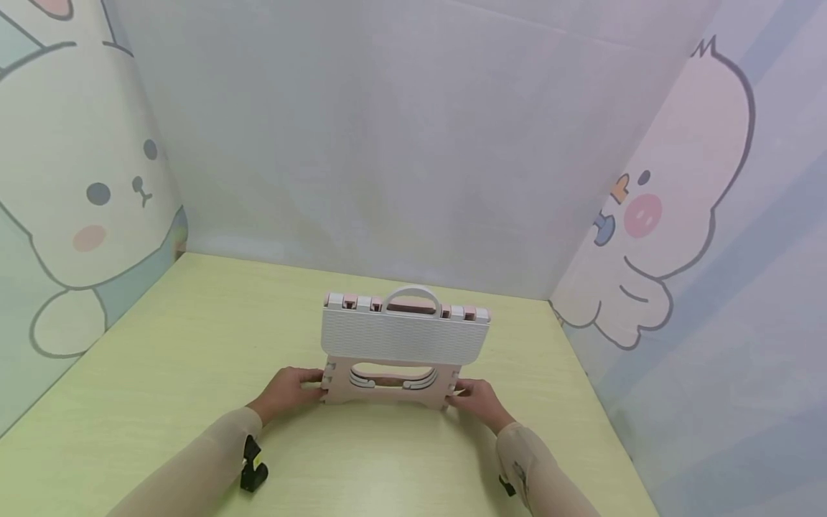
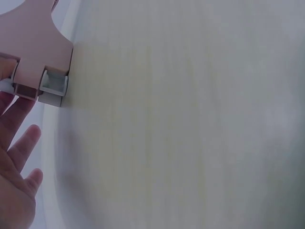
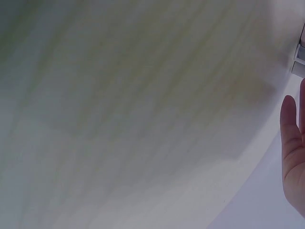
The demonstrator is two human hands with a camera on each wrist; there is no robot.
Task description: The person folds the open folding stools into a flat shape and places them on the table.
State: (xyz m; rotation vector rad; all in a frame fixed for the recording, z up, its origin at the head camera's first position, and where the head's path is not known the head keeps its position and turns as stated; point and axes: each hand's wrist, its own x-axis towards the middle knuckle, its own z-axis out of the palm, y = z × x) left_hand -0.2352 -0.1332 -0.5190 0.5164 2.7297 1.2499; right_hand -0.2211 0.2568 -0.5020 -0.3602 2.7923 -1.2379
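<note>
A pink and white folding stool (image 1: pixel 403 336) stands partly folded near the middle of the table. Its white textured panel, topped by an arched carry handle (image 1: pixel 413 291), leans toward me over a pink leg panel (image 1: pixel 390 395) with an oval cutout. My left hand (image 1: pixel 288 391) pinches the left edge of the pink panel; the left wrist view shows thumb and finger at a hinged corner (image 2: pixel 55 83), other fingers spread. On the opposite edge my right hand (image 1: pixel 479 402) grips the pink panel. Only part of that hand (image 3: pixel 293 157) and a stool corner (image 3: pixel 299 62) show in the right wrist view.
The pale yellow table (image 1: pixel 258 316) extends around the stool. A plain light curtain (image 1: pixel 388 143) hangs behind it. Cartoon-printed side curtains stand at left (image 1: pixel 64 165) and right (image 1: pixel 698 179). A black strap piece (image 1: pixel 252 467) hangs at the left sleeve.
</note>
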